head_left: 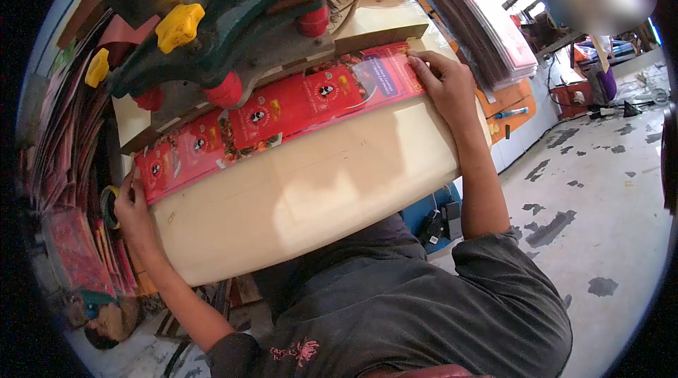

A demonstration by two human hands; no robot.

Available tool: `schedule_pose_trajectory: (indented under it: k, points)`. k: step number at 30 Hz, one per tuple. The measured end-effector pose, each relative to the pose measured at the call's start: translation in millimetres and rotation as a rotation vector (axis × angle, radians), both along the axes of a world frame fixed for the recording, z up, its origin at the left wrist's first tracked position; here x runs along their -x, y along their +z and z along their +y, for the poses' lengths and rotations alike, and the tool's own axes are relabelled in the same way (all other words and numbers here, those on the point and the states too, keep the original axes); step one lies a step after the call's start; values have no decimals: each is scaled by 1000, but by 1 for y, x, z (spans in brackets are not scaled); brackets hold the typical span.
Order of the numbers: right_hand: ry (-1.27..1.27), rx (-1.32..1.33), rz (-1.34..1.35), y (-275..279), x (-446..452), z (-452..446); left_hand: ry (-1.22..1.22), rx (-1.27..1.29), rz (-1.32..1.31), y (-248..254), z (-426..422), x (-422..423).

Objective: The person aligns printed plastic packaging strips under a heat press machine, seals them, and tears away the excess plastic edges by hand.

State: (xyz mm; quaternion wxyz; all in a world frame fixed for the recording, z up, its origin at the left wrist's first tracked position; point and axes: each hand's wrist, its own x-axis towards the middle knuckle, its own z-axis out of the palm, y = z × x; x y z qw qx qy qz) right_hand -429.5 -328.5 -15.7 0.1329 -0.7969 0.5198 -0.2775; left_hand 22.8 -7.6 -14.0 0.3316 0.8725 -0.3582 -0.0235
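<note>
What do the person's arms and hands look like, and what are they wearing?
The left hand and right hand are bare, with no gloves. No watch or bracelet shows on the wrists. The person wears a dark grey shirt with short sleeves, so the forearms are uncovered. The shirt has a small pinkish-red print with lettering too small to read.

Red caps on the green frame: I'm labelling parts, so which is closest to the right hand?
The rightmost cap; the middle cap and leftmost cap sit farther from the right hand, toward the left hand.
</note>
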Motion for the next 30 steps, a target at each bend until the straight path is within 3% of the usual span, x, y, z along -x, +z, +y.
schedule_pose_trajectory:
  k: [10,16,21,25,28,30]
  points:
    - [52,6,-134,-9,1,-1,64,-42,-86,-8,3,-4]
    - [108,14,-139,-1,-1,6,86,-18,-91,19,-5,29]
    - [147,-6,-86,10,-3,25,53,-247,-185,26,13,34]
    - [151,-53,-103,15,2,46,70,-434,-67,41,24,58]
    - [124,-8,-127,8,8,52,20,-273,-103,18,35,64]
    - [87,1,-117,9,5,56,-19,60,-215,0,35,63]
